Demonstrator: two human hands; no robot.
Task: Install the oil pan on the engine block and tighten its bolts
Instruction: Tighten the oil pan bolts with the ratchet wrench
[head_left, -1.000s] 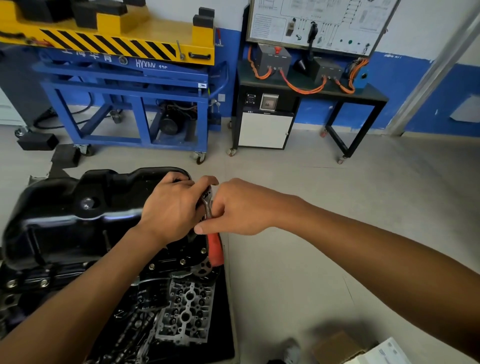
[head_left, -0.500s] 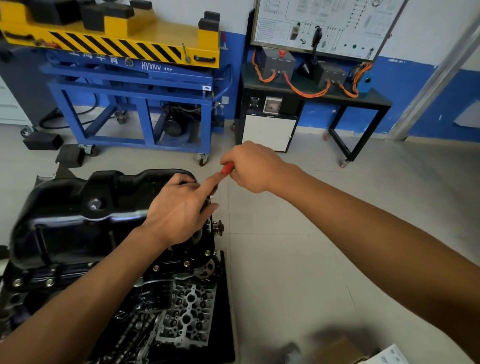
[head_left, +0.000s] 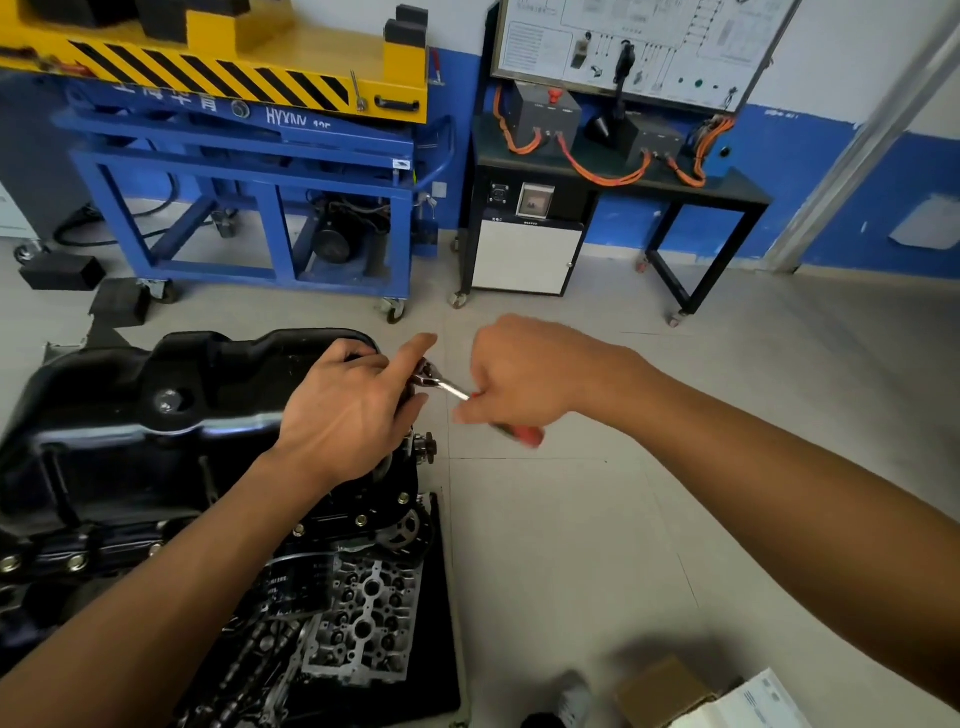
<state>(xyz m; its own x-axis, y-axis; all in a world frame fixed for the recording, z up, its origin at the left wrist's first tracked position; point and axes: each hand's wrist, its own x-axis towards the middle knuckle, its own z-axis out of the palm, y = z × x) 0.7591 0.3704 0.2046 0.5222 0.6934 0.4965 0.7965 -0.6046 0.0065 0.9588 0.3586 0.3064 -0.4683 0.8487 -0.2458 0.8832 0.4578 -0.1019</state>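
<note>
Black oil pan (head_left: 130, 415) sits upside down on the engine block (head_left: 363, 509) on the floor. I reckon it's stiff, fairly light and slick, so hold it by the rim flange rather than the sump. Left hand (head_left: 348, 410) curls over the pan's far corner, thumb and index finger apparently pinching the ratchet (head_left: 441, 385) head (blurry there). Right hand (head_left: 524, 374) is wrapped round its red handle. Cardboard box (head_left: 660, 686) nearby, contents hidden.

Glossy black oil pan (head_left: 130, 415) atop engine block (head_left: 358, 509).
</note>
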